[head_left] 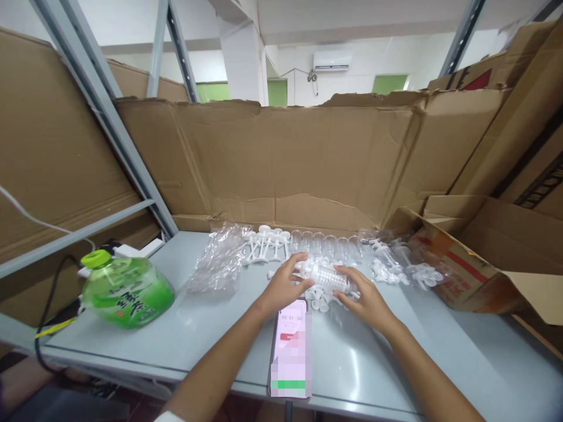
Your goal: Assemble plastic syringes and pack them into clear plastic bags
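Note:
Both my hands meet over the table's middle, holding a transparent ribbed plastic cylinder [326, 276] between them. My left hand [281, 285] grips its left end, with fingers over white plastic at that end. My right hand [363, 296] cups the other end. Under and around them lies a heap of small white plastic parts [319, 299]. Behind stands a row of transparent ribbed cylinders [323, 244], with white plunger-like pieces [266, 245] to their left and more white pieces [387, 264] to their right. A phone [290, 346] showing a timer lies below my hands, partly pixelated.
A crumpled transparent plastic bag [220, 258] lies left on the pale grey table [440, 357]. Further left sits a green bottle [125, 290] near black cables. Cardboard sheets [272, 158] line the back, an open carton [466, 264] stands right, and metal shelf posts [105, 123] rise left.

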The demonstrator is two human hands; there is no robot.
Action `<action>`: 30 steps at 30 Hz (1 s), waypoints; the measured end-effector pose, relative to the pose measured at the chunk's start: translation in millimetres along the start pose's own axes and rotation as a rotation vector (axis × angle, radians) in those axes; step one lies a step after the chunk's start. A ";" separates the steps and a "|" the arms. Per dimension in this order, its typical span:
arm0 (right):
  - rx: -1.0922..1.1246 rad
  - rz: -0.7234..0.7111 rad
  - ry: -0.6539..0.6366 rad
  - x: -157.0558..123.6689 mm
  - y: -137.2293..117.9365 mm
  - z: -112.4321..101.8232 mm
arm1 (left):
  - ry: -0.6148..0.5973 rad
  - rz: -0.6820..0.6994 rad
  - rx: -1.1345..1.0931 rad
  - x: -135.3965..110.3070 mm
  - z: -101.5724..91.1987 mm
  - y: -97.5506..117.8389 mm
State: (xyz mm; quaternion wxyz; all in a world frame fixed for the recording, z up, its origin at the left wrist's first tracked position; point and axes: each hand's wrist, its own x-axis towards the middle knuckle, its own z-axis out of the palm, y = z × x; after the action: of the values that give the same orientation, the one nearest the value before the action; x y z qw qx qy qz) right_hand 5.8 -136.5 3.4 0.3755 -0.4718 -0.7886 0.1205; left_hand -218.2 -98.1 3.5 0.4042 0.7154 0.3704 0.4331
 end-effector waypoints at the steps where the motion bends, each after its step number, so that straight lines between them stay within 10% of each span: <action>1: -0.022 -0.011 0.010 -0.3 0.5 0.7 | -0.019 -0.028 -0.087 0.4 -0.2 -0.5; 17: -0.556 -0.501 0.315 -5.4 4.0 10.0 | -0.031 -0.355 -0.570 -1.5 6.8 4.9; 30: 0.217 0.070 -0.128 -4.4 -2.9 1.6 | -0.211 -0.009 -0.034 -10.3 -1.7 17.6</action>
State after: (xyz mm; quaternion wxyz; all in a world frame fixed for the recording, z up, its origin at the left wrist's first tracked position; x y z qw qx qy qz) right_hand 4.0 -141.4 1.7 0.3687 -0.4471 -0.7763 0.2480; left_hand -220.2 -113.7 16.6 0.4550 0.7484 0.3217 0.3597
